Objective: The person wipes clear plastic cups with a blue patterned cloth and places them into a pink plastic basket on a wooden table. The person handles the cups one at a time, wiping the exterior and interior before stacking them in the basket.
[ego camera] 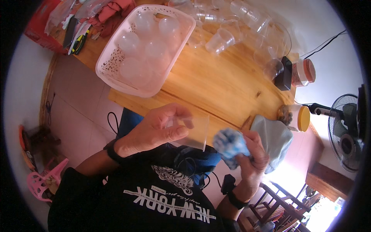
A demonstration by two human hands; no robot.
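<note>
My left hand (153, 127) grips a clear plastic cup (198, 130), tilted on its side with its rim facing right. In my right hand (256, 153) is a bunched blue-and-white cloth (230, 145), blurred and held just right of the cup's rim, apart from it. Both hands are over the near edge of the wooden table (208, 75), above my lap. Beyond my left hand stands a pink plastic basket (127, 90) with several translucent cups (129, 40) in it. More clear plastic cups (220, 40) lie scattered at the table's far side.
A grey cloth (271, 142) drapes over the table's right edge, beside a yellow-lidded jar (303, 119). Farther back are a black box (284, 74) and another jar (303, 72). An electric fan (345, 136) stands at right. Yellow-and-black handled tools (78, 43) lie at far left.
</note>
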